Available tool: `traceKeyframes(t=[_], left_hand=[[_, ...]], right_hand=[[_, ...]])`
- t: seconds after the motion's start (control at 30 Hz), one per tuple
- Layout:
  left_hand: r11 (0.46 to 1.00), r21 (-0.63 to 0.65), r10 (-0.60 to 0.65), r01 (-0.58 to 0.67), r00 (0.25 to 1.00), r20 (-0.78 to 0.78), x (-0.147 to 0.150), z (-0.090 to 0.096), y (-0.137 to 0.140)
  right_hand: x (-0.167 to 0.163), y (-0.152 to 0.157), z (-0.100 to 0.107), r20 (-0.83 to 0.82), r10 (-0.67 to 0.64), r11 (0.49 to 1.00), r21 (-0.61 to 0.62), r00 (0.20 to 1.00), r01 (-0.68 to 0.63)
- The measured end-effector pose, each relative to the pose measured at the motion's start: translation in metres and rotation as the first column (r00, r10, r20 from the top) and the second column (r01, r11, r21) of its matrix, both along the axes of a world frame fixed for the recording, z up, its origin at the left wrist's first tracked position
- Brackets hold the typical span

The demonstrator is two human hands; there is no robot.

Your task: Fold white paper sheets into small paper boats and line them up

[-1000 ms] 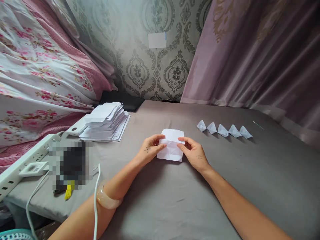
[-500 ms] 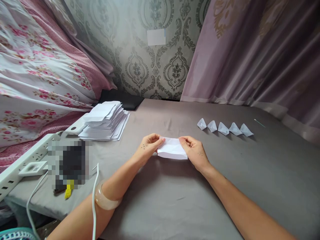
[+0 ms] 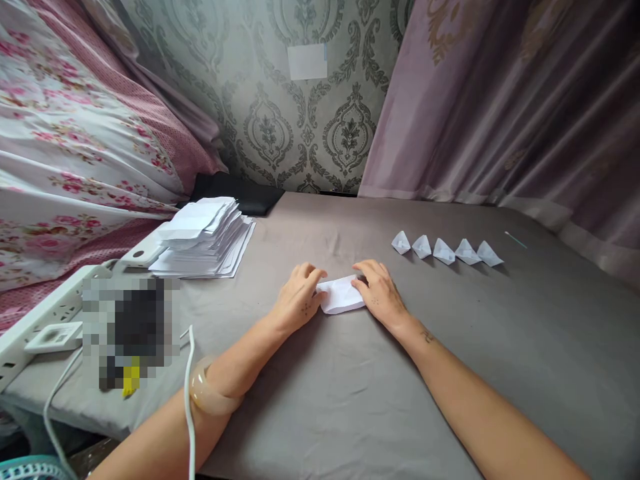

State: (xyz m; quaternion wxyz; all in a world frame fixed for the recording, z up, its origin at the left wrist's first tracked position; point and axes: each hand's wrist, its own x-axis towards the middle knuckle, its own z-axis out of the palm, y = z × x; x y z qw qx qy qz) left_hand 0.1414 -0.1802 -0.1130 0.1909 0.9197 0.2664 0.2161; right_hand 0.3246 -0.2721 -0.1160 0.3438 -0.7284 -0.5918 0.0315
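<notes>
A folded white sheet of paper (image 3: pixel 343 295) is low over the grey cloth, between my two hands. My left hand (image 3: pixel 303 295) grips its left end, with the thumb on the near side and the fingers curled behind. At the right end my right hand (image 3: pixel 377 290) has its thumb against the paper and its fingers bent over the far edge. Some fingertips are hidden. Off to the right stand several small folded paper boats (image 3: pixel 444 251) in a row. To the left rises a stack of white paper (image 3: pixel 203 240).
A white power strip (image 3: pixel 50 313) with a plugged adapter (image 3: pixel 54 337) runs along the left edge. A white cable (image 3: pixel 189 407) crosses over my left forearm. The black flat item (image 3: pixel 250 193) lies behind the stack. A thin stick (image 3: pixel 515 240) rests far right, before the purple curtain (image 3: pixel 450 133).
The paper has come down toward the cloth and tilted a little. My hands have moved closer together, with their fingers bent over its ends. The view has shifted slightly.
</notes>
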Motion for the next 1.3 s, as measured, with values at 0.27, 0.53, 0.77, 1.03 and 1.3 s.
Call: traceKeyframes(t=[0.27,0.53,0.77,1.03,1.3], left_hand=[[0.947,-0.068,-0.317,0.314,0.948,-0.04,-0.001,0.003,-0.005],[0.942,-0.166,-0.307,0.291,0.948,-0.079,-0.011,0.014,0.006],[0.938,-0.263,-0.223,0.225,0.974,0.039,-0.009,0.017,0.008],[0.943,-0.331,0.021,0.034,0.987,0.161,0.002,0.0,0.017],[0.708,-0.696,0.207,0.12,0.907,0.366,0.014,0.008,0.021]], right_hand=[[-0.037,-0.014,0.002,0.002,0.182,0.98,-0.085,0.983,-0.181],[-0.012,-0.024,-0.003,0.141,-0.125,0.961,-0.23,0.982,0.156],[-0.005,-0.018,-0.009,0.045,-0.142,0.964,-0.223,0.989,0.148],[-0.005,-0.012,-0.004,-0.114,-0.228,0.956,-0.213,0.967,0.2],[0.001,-0.003,-0.012,-0.561,-0.027,0.992,0.087,0.828,0.091]])
